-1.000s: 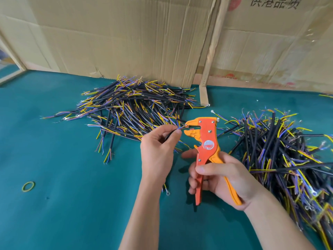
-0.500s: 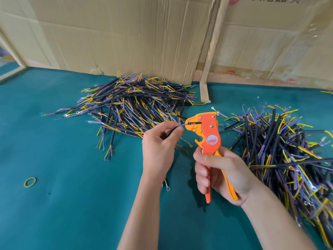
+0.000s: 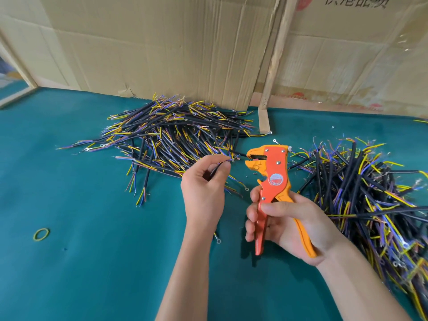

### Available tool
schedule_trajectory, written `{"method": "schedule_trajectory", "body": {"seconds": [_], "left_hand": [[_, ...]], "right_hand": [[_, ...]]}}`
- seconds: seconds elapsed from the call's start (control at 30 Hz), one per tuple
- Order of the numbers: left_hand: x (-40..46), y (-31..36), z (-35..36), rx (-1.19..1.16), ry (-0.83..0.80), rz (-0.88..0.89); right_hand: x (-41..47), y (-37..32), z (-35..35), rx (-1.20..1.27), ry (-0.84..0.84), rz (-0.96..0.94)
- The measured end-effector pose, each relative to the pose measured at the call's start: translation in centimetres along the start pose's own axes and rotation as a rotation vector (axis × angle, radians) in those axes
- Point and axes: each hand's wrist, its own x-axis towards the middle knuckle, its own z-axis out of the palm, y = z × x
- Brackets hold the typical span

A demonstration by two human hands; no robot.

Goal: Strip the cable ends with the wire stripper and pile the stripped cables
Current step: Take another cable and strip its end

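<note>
Where the cardboard wall (image 3: 162,47) meets the frame's top edge, its printed characters are cut off and unreadable. Two cable piles lie on the green tabletop (image 3: 81,262) — one (image 3: 171,135) at centre, one (image 3: 370,193) running off the right. Right hand (image 3: 291,225) grips the orange wire stripper (image 3: 273,179), round red label illegible. Left hand's (image 3: 203,193) fingers pinch a cable (image 3: 225,161) — its end just beside the jaws.

teal table (image 3: 97,262), two heaps of black cables (image 3: 176,135) (image 3: 361,193), yellow-green rubber band (image 3: 41,234) at left
</note>
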Motion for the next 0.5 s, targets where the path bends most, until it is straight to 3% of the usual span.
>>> {"method": "schedule_trajectory", "body": {"seconds": [0.1, 0.5], "left_hand": [[-0.04, 0.0, -0.01, 0.036, 0.016, 0.037], [-0.45, 0.53, 0.11, 0.15, 0.003, 0.047]], "right_hand": [[-0.16, -0.01, 0.05, -0.042, -0.061, 0.022], [0.1, 0.32, 0.58, -0.024, -0.02, 0.045]]}}
